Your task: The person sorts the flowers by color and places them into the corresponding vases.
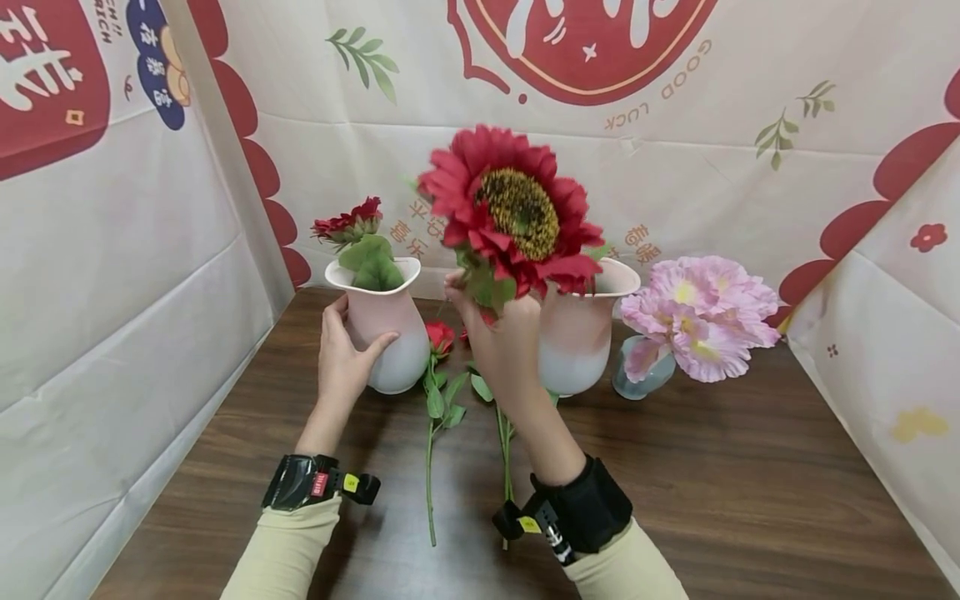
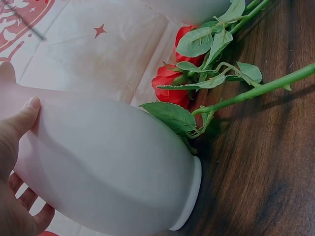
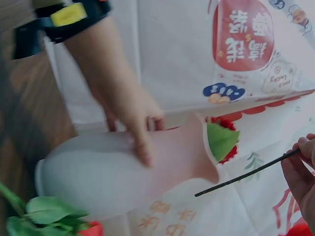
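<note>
My left hand [image 1: 341,354] grips the side of a pink-and-white vase [image 1: 393,337], thumb on the near face. A red flower [image 1: 348,225] with a green leaf [image 1: 371,265] stands in this vase. My right hand [image 1: 504,342] holds a large red sunflower [image 1: 519,212] up in front of the second vase [image 1: 576,350]. In the right wrist view, the fingers of the right hand [image 3: 300,172] pinch the sunflower's thin dark stem [image 3: 241,177]. Its free end is close to the mouth of the left vase, outside the rim in that view.
Red roses [image 2: 171,84] with green stems lie on the wooden table [image 1: 720,500] between the vases, one largely behind my right arm. At the right, a small blue vase [image 1: 637,379] carries pink flowers [image 1: 701,312]. Printed cloth [image 1: 675,167] hangs behind and at both sides.
</note>
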A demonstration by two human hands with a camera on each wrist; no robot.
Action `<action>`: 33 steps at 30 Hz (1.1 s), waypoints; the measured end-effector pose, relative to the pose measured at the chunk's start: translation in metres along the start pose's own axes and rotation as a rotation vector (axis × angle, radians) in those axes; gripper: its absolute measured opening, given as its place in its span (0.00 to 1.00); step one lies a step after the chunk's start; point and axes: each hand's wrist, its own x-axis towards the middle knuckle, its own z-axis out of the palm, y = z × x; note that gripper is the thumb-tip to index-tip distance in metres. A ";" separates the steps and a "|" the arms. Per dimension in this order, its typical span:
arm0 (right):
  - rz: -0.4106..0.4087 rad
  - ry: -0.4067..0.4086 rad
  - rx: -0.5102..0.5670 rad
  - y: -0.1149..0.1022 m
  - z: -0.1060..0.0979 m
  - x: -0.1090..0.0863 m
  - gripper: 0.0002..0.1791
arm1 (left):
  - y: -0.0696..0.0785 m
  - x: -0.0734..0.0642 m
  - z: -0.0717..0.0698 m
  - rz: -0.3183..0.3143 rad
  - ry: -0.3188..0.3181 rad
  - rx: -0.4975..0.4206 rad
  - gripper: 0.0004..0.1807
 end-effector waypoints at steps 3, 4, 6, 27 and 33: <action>-0.025 0.016 0.039 -0.007 0.003 0.015 0.07 | 0.000 0.000 -0.001 -0.014 -0.008 0.008 0.49; -0.033 0.020 0.057 -0.009 0.004 0.020 0.07 | 0.000 0.000 -0.001 -0.014 -0.010 0.008 0.49; -0.045 0.028 0.098 -0.013 0.006 0.030 0.08 | 0.000 0.001 0.000 -0.013 -0.011 0.007 0.49; -0.043 -0.082 0.159 -0.020 0.051 0.058 0.11 | 0.002 0.000 -0.001 -0.002 0.000 -0.018 0.49; 0.151 -0.271 0.010 -0.014 0.061 0.057 0.13 | 0.001 0.000 -0.002 -0.002 -0.017 -0.006 0.49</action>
